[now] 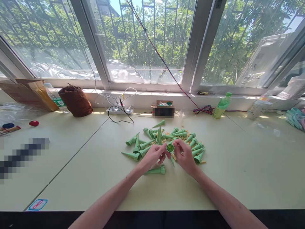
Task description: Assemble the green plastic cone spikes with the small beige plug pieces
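Several green plastic cone spikes lie in a loose pile on the pale table, with small yellowish bits among them. My right hand pinches one green cone spike upright, its round open end facing me. My left hand has its fingers curled close to the same spike's lower part; what it pinches is too small to make out. Another green spike lies flat on the table just under my left wrist.
A brown bag, a cardboard box and a clear bottle stand at the back left. A power strip with cables, a small box, a green bottle and a white cup line the windowsill edge.
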`<state>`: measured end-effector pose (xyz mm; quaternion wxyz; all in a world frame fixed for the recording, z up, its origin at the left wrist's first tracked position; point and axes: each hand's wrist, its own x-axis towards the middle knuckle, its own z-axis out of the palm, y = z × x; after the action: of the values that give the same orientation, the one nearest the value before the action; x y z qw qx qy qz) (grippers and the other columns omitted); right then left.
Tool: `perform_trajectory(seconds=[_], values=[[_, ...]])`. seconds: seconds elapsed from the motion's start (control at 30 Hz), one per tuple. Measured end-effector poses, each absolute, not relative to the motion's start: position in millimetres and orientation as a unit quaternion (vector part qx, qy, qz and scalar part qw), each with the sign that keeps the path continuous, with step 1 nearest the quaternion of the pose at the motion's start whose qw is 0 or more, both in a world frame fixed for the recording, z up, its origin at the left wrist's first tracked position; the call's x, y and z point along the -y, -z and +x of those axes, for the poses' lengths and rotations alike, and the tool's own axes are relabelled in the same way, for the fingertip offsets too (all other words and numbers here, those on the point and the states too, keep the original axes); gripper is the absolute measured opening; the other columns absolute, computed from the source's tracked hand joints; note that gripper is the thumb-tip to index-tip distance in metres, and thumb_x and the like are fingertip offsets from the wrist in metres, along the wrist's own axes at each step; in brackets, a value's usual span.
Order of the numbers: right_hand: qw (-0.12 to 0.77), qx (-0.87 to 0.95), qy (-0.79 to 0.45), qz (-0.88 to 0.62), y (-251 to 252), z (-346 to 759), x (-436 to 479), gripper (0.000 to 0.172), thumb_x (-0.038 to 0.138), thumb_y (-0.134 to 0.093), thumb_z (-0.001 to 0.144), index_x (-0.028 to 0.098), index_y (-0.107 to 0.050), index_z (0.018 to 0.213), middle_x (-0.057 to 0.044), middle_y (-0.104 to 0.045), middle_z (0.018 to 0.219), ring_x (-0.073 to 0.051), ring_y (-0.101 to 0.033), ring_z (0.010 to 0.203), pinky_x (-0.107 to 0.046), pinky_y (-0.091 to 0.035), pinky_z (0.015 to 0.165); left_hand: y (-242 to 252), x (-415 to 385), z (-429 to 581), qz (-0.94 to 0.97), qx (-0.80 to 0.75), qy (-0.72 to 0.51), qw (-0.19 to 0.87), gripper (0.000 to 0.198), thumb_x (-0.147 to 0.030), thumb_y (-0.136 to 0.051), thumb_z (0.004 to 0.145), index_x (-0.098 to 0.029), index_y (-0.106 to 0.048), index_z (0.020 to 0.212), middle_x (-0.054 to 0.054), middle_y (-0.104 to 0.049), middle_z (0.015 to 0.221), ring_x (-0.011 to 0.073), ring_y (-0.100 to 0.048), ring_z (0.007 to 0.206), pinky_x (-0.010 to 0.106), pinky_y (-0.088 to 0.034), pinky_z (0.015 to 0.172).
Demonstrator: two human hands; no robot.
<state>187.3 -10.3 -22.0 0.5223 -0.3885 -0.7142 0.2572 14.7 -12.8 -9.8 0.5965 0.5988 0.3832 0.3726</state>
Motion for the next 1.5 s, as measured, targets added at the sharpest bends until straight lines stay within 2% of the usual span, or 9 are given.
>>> perform_trajectory(seconds=[0.4,0.57,0.7,0.87,1.07,1.2,1.3,1.5], values=[[0.525,0.713,-0.273,-0.375,21.6,187.8,12.0,0.028,0.038,-0.043,0.101,0.021,-0.050,0.080,0.004,-0.048,0.064,-0.011,-0.043,0.053,-0.023,-0.037,0.052,7.7,12.9,14.0,0.549,-0.349,-0.382,0.656,0.056,-0.061,-0.056,0.088,-0.009,-0.071,0.073,0.013,-0.070,0.077,0.0077,-0.043,0.050,0.022,-0.035,0.044],[0.531,0.718,-0.264,-0.363,20.0,187.2,13.0,0.024,0.034,-0.044,0.100,0.021,-0.050,0.081,0.004,-0.050,0.063,-0.011,-0.044,0.053,-0.023,-0.037,0.052,8.9,12.1,12.0,0.532,-0.329,-0.388,0.677,0.047,-0.055,-0.060,0.087,-0.010,-0.068,0.077,0.009,-0.064,0.073,0.0070,-0.044,0.051,0.021,-0.036,0.045],[0.533,0.726,-0.232,-0.369,20.7,187.1,13.2,0.024,0.033,-0.044,0.100,0.020,-0.050,0.080,0.003,-0.050,0.065,-0.011,-0.044,0.055,-0.023,-0.037,0.054,7.5,12.5,11.3,0.538,-0.331,-0.399,0.664,0.042,-0.052,-0.065,0.084,-0.012,-0.063,0.075,0.001,-0.051,0.064,0.0084,-0.043,0.053,0.022,-0.037,0.046],[0.539,0.732,-0.206,-0.362,22.5,187.0,12.1,0.022,0.031,-0.046,0.099,0.020,-0.051,0.081,0.003,-0.049,0.065,-0.010,-0.041,0.055,-0.023,-0.036,0.053,3.5,14.3,11.0,0.580,-0.348,-0.412,0.611,0.035,-0.048,-0.066,0.085,-0.013,-0.065,0.090,-0.002,-0.046,0.062,0.0085,-0.043,0.054,0.022,-0.038,0.050],[0.543,0.726,-0.205,-0.368,23.2,187.2,10.8,0.020,0.030,-0.046,0.100,0.020,-0.052,0.083,0.003,-0.052,0.067,-0.010,-0.043,0.054,-0.022,-0.037,0.053,5.5,14.8,11.8,0.633,-0.374,-0.423,0.530,0.038,-0.047,-0.065,0.087,-0.014,-0.062,0.106,-0.005,-0.044,0.058,0.0079,-0.041,0.051,0.021,-0.036,0.049],[0.544,0.722,-0.205,-0.375,24.0,187.2,10.6,0.020,0.030,-0.046,0.100,0.020,-0.053,0.084,0.003,-0.052,0.067,-0.010,-0.043,0.054,-0.022,-0.037,0.053,7.0,16.0,13.2,0.680,-0.384,-0.436,0.447,0.037,-0.043,-0.064,0.087,-0.015,-0.062,0.111,0.002,-0.056,0.080,0.0099,-0.051,0.064,0.021,-0.046,0.055],[0.542,0.719,-0.207,-0.383,24.4,187.3,10.4,0.021,0.031,-0.046,0.100,0.020,-0.052,0.084,0.003,-0.052,0.067,-0.010,-0.044,0.055,-0.023,-0.037,0.054,8.3,17.3,13.9,0.713,-0.373,-0.445,0.394,0.033,-0.039,-0.063,0.089,-0.017,-0.061,0.113,0.005,-0.056,0.098,0.0103,-0.055,0.072,0.022,-0.051,0.060],[0.541,0.716,-0.207,-0.391,24.7,187.4,9.7,0.022,0.033,-0.046,0.100,0.020,-0.052,0.083,0.004,-0.049,0.065,-0.010,-0.043,0.054,-0.023,-0.037,0.053,11.2,17.9,15.2,0.755,-0.359,-0.454,0.308,0.026,-0.030,-0.060,0.092,-0.019,-0.061,0.116,0.006,-0.054,0.105,0.0073,-0.053,0.066,0.019,-0.050,0.054]])
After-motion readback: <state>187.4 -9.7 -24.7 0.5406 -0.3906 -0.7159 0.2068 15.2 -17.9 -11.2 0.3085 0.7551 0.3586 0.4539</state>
